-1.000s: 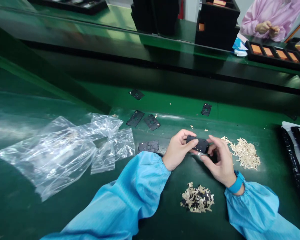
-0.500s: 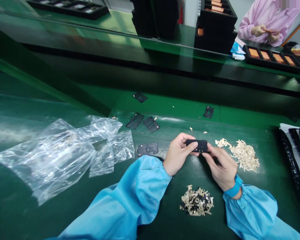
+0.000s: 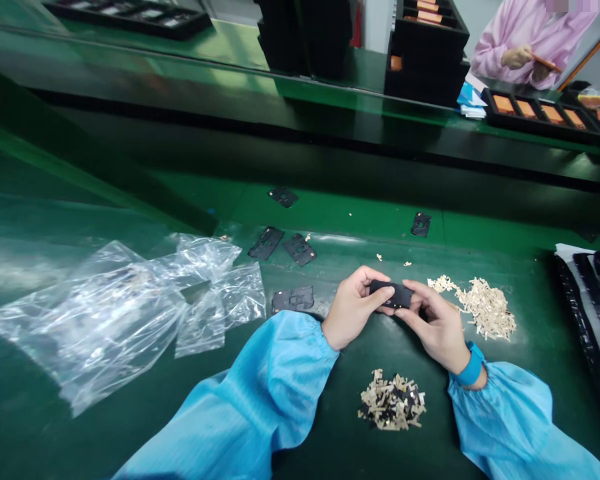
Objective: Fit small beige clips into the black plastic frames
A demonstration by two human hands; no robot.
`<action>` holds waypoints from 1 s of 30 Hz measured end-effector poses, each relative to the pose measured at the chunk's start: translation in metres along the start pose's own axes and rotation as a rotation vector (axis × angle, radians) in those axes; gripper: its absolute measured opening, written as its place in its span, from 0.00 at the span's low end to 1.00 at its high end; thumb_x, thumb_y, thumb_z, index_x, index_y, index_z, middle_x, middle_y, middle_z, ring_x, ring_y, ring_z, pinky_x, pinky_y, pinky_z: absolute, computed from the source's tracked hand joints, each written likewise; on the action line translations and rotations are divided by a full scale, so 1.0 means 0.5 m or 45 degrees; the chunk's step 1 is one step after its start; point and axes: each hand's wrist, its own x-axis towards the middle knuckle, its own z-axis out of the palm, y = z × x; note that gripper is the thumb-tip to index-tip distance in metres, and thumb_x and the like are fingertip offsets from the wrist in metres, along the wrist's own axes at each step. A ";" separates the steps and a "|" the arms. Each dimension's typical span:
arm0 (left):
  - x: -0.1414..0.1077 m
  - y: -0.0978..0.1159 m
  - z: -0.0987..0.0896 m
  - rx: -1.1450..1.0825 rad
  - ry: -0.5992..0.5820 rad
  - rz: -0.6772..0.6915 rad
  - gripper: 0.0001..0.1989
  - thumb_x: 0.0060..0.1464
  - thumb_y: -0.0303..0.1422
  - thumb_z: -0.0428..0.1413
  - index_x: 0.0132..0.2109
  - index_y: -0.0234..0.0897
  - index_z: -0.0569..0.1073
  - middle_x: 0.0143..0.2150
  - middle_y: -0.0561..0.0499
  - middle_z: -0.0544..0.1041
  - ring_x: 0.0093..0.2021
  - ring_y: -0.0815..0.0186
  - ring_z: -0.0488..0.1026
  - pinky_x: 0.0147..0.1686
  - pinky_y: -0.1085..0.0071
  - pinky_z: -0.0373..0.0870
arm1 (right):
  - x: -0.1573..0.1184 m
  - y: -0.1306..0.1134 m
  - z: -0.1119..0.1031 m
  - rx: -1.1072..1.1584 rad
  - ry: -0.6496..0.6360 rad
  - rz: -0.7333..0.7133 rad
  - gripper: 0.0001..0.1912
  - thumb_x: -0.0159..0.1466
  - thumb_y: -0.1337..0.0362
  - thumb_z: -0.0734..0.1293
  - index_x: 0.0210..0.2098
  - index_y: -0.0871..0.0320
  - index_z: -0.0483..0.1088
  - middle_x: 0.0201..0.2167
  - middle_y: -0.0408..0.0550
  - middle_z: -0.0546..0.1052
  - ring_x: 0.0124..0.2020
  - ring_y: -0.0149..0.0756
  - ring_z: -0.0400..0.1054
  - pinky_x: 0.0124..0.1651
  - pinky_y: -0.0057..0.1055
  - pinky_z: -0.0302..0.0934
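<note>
Here, the left hand (image 3: 354,305) pinches one end of a black plate (image 3: 403,298) and the right hand (image 3: 437,327) pinches the other; its long side runs from hand to hand, over the table (image 3: 340,440).

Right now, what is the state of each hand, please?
Left hand: closed, holding the black part.
Right hand: curled at that part's right end; whether it grips cannot be told.

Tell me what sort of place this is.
Probably a small-parts factory workroom. A green bench bears flat black parts and heaps of tiny pieces; beyond it, someone in a pink smock is near a divided black tray of orange pieces.
</note>
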 end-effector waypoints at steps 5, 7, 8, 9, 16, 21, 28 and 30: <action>0.000 -0.005 0.002 -0.080 0.020 -0.031 0.25 0.42 0.42 0.73 0.39 0.33 0.71 0.30 0.55 0.76 0.26 0.72 0.76 0.25 0.77 0.79 | -0.005 0.000 0.006 -0.259 0.096 -0.235 0.27 0.69 0.64 0.70 0.67 0.51 0.67 0.35 0.47 0.81 0.30 0.35 0.74 0.35 0.31 0.71; -0.002 -0.008 0.003 -0.124 0.033 -0.039 0.25 0.41 0.43 0.73 0.39 0.33 0.71 0.30 0.56 0.76 0.26 0.72 0.76 0.25 0.77 0.79 | -0.009 -0.003 0.008 -0.393 0.182 -0.344 0.29 0.69 0.66 0.70 0.68 0.51 0.66 0.34 0.48 0.82 0.30 0.36 0.74 0.35 0.33 0.71; -0.002 -0.009 0.004 -0.143 0.041 -0.037 0.26 0.41 0.43 0.73 0.39 0.33 0.71 0.30 0.56 0.75 0.26 0.73 0.76 0.25 0.77 0.79 | -0.010 -0.005 0.009 -0.448 0.218 -0.390 0.29 0.69 0.67 0.70 0.68 0.51 0.66 0.32 0.48 0.81 0.28 0.36 0.73 0.34 0.33 0.71; -0.003 -0.010 0.005 -0.157 0.049 -0.034 0.26 0.40 0.43 0.73 0.39 0.33 0.71 0.30 0.56 0.75 0.26 0.73 0.76 0.25 0.77 0.79 | -0.011 -0.006 0.009 -0.495 0.244 -0.428 0.28 0.69 0.67 0.70 0.67 0.52 0.66 0.30 0.47 0.81 0.25 0.36 0.71 0.32 0.33 0.70; -0.003 -0.010 0.007 -0.183 0.090 -0.020 0.26 0.39 0.43 0.74 0.39 0.32 0.72 0.31 0.55 0.75 0.28 0.72 0.76 0.26 0.76 0.80 | -0.012 -0.014 0.006 -0.649 0.343 -0.536 0.18 0.69 0.68 0.69 0.58 0.56 0.76 0.27 0.49 0.82 0.21 0.36 0.72 0.27 0.33 0.69; -0.003 -0.009 0.006 -0.169 0.092 -0.014 0.27 0.39 0.43 0.74 0.38 0.32 0.72 0.32 0.55 0.75 0.28 0.73 0.75 0.26 0.76 0.80 | -0.011 -0.016 0.006 -0.546 0.334 -0.411 0.20 0.69 0.67 0.70 0.59 0.53 0.72 0.36 0.51 0.84 0.29 0.37 0.77 0.34 0.33 0.74; 0.002 -0.014 0.002 -0.142 0.093 -0.002 0.25 0.41 0.43 0.73 0.39 0.33 0.71 0.32 0.55 0.74 0.28 0.72 0.76 0.27 0.75 0.80 | -0.012 -0.011 0.005 -0.443 0.285 -0.341 0.10 0.67 0.68 0.71 0.48 0.53 0.75 0.36 0.50 0.82 0.33 0.38 0.77 0.38 0.34 0.73; 0.005 -0.008 0.002 -0.095 0.068 0.000 0.24 0.42 0.42 0.72 0.38 0.33 0.71 0.32 0.55 0.74 0.27 0.72 0.76 0.26 0.75 0.79 | -0.009 -0.015 0.005 -0.294 0.273 -0.170 0.12 0.66 0.65 0.72 0.49 0.53 0.73 0.34 0.48 0.80 0.30 0.36 0.75 0.34 0.33 0.72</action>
